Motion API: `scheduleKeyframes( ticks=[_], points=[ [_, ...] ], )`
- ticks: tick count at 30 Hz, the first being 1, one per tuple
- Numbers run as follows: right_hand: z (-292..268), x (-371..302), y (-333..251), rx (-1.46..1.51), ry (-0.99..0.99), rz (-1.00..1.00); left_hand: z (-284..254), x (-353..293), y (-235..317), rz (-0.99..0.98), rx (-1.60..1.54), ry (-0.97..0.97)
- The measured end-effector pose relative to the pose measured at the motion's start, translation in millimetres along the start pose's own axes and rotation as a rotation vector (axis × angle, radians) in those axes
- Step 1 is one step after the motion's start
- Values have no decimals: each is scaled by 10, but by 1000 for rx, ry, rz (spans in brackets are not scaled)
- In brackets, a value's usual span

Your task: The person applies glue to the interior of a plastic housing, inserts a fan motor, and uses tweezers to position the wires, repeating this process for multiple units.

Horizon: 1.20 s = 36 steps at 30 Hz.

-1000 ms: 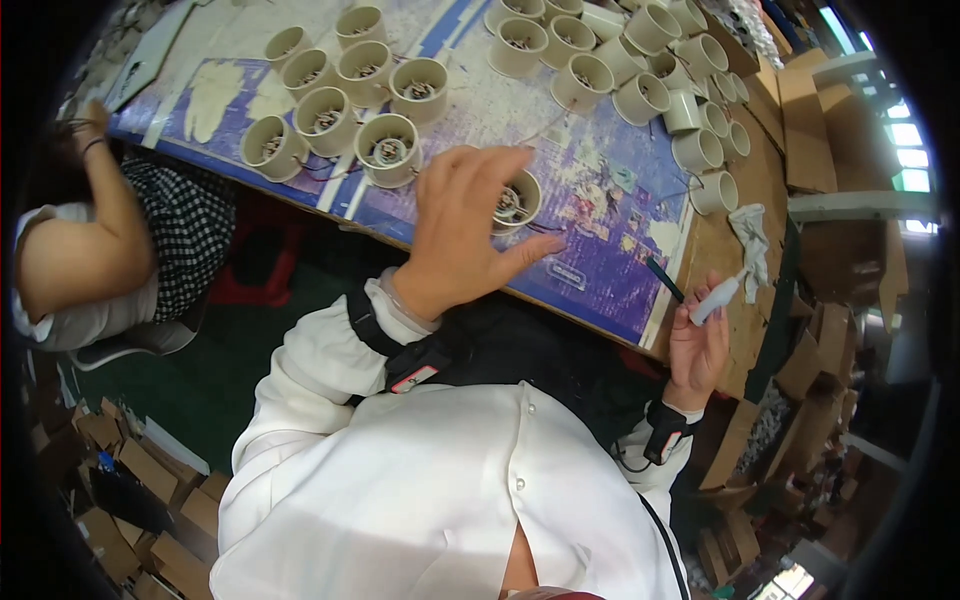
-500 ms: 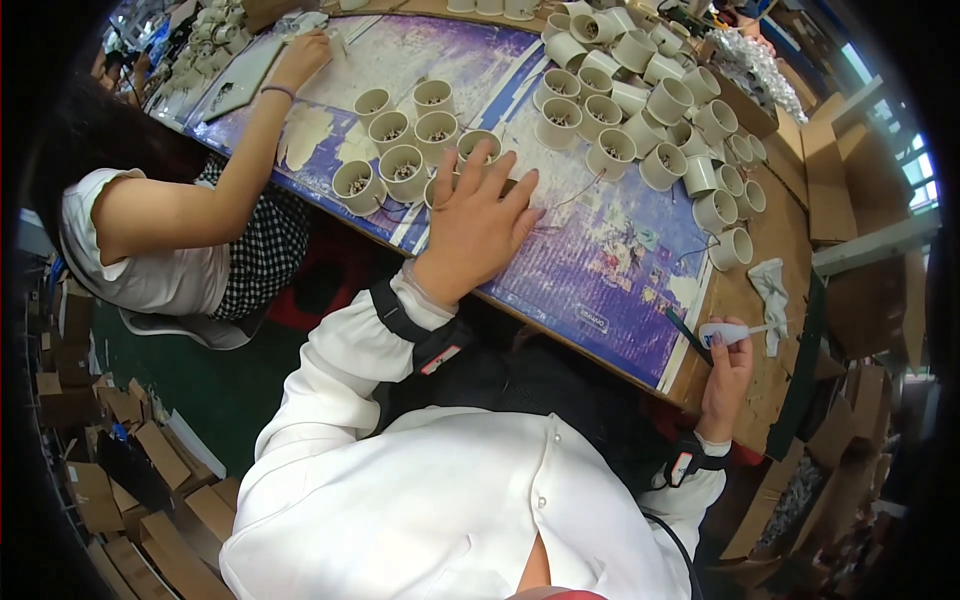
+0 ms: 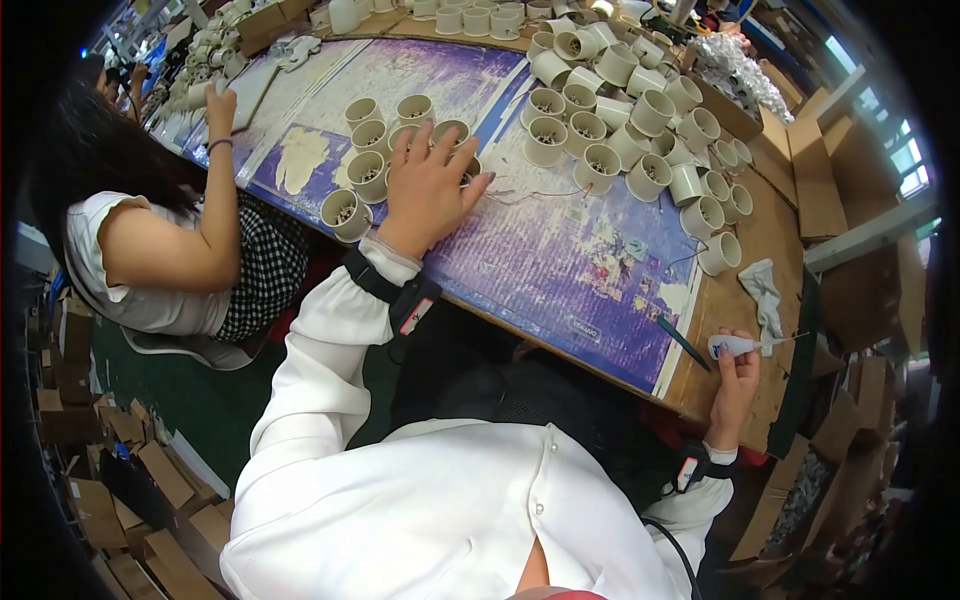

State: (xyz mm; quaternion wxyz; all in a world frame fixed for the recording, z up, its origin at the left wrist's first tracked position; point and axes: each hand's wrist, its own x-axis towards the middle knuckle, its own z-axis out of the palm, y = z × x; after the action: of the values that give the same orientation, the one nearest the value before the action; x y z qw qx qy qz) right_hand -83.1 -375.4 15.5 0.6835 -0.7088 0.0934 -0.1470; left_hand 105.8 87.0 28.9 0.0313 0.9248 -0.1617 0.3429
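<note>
My left hand (image 3: 428, 188) lies spread, palm down, over a small cream cup (image 3: 466, 170) at the edge of a cluster of cream cups (image 3: 372, 150) on a purple mat (image 3: 560, 250). Whether the fingers grip that cup I cannot tell. My right hand (image 3: 735, 378) rests at the table's near right edge, closed around a white tube-shaped tool (image 3: 735, 346) with a thin tip pointing right. A dark pen-like stick (image 3: 684, 343) lies just left of it.
A second group of cream cups (image 3: 640, 125) fills the far right of the mat. A white rag (image 3: 765, 290) lies on the wooden table. Another person (image 3: 150, 250) sits at my left, reaching onto the table. Cardboard boxes (image 3: 120, 480) crowd the floor.
The view has swung toward the left. My left hand has moved left across the mat to the left cup cluster. My right hand keeps the white tool at the table edge.
</note>
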Motion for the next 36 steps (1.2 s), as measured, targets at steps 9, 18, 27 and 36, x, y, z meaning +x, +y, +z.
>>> scheduleKeyframes(
  ticks=[9, 18, 27, 36],
  points=[
    [33, 9, 7, -67, 38, 29, 154, 116, -332, 6, 3, 16],
    [157, -43, -58, -96, 59, 22, 184, 237, -526, 158, -51, -33],
    [-311, 170, 251, -334, 274, -93, 193, 203, -684, 156, -24, -27],
    [-474, 221, 405, -547, 306, -126, 1, 145, -404, 152, -134, 26]
  ],
)
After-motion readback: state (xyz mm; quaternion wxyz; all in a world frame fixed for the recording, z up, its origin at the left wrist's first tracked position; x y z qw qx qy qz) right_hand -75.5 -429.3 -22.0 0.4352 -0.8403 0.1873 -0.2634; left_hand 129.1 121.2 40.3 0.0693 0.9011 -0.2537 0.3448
